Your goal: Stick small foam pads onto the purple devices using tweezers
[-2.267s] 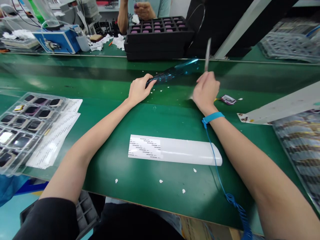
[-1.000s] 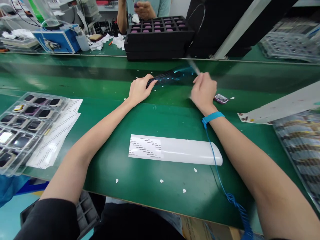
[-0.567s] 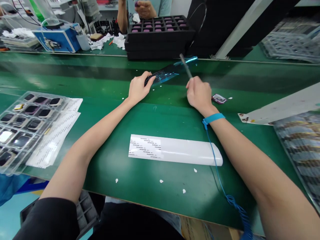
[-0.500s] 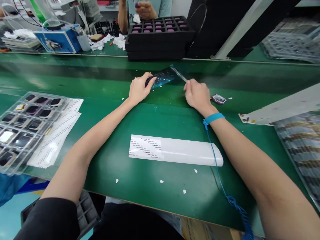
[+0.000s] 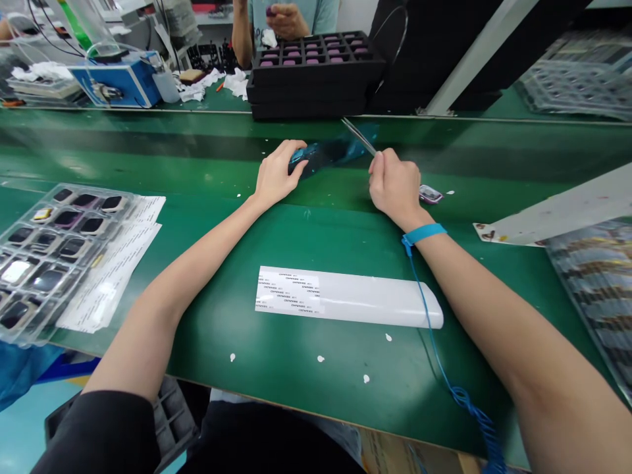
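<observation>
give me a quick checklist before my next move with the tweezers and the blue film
1. Left hand pinning the blue film to the green table: ok.
2. Right hand gripping the tweezers: ok.
3. Tweezer tips touching the film: cannot tell, blurred.
4. Blue wrist strap on the right wrist, cord attached: ok.
5. Small purple part beside the right hand, very close: not ok.

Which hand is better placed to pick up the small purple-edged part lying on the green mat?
Right. The right hand sits directly beside the small part, though it grips a thin tool. The left hand is farther away and pins the blue film strip.
</observation>
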Demonstrator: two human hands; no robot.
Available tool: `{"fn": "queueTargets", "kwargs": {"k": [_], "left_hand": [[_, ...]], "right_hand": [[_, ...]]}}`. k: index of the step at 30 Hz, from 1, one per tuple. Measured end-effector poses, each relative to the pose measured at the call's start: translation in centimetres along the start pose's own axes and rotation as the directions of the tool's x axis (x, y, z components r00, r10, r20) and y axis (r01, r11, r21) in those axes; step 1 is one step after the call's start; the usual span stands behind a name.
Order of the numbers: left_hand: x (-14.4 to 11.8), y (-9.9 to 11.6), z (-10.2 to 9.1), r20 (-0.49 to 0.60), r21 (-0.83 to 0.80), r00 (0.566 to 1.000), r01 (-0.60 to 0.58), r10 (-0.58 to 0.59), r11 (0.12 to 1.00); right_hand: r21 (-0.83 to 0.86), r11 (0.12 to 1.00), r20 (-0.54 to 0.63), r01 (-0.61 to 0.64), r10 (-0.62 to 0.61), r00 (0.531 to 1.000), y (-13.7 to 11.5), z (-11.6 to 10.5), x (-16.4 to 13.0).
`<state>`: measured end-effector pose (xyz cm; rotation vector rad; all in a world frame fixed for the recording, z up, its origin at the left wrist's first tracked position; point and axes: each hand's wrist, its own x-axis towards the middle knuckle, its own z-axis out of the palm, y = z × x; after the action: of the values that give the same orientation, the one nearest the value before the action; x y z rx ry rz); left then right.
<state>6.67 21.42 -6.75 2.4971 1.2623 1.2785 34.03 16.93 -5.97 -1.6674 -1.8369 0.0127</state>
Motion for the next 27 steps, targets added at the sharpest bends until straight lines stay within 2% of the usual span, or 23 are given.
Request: {"fn": "queueTargets", "kwargs": {"k": [3,6,10,13,17,19,21,23,25,27], "left_hand": [[0.0,0.1,0.0,0.02,-0.016,1.0,-0.021,0.021,1.0],[0.0,0.5,-0.3,-0.003,-0.004,1.0,-0.025,0.025,1.0],[-0.9,1.2,-1.5,-0.035,0.051,0.997,-0.069,0.071,0.996],[-3.1,1.7,-3.0,-0.032,0.07,0.987,-0.155,0.158,0.985],[-7.4,3.2,-5.7,-0.173,0.063,0.97,-0.163,0.171,0.985],[-9.2,4.2,-7.1,-0.186,0.028,0.968,-0.164,0.166,0.986],[-10.5,5.0,-8.2,-0.1,-0.016,0.983,-0.158,0.155,0.987],[-11.0,5.6,-8.9,0.044,-0.043,0.986,-0.157,0.159,0.987],[-11.1,5.8,-9.1,0.174,-0.049,0.969,-0.169,0.175,0.984],[-10.8,5.7,-9.0,0.25,-0.034,0.951,-0.177,0.18,0.984]], "right_hand": [[-0.018,1.0,-0.043,0.008,-0.009,0.999,-0.1,-0.1,0.0],[-0.009,1.0,-0.094,0.002,-0.003,0.996,0.0,0.0,0.0],[0.138,0.988,-0.236,-0.075,0.106,0.966,0.7,0.0,0.4],[0.205,0.969,-0.318,-0.136,0.197,0.928,1.6,0.0,1.0],[0.238,0.957,-0.351,-0.166,0.244,0.904,2.4,0.2,1.5],[0.248,0.954,-0.343,-0.168,0.249,0.906,2.5,0.3,1.5],[0.268,0.95,-0.323,-0.163,0.248,0.913,2.3,0.3,1.3],[0.313,0.939,-0.32,-0.143,0.245,0.915,1.9,0.2,1.2],[0.36,0.925,-0.343,-0.122,0.252,0.905,1.4,0.1,1.1],[0.391,0.913,-0.374,-0.114,0.271,0.887,1.0,-0.1,1.0]]}}
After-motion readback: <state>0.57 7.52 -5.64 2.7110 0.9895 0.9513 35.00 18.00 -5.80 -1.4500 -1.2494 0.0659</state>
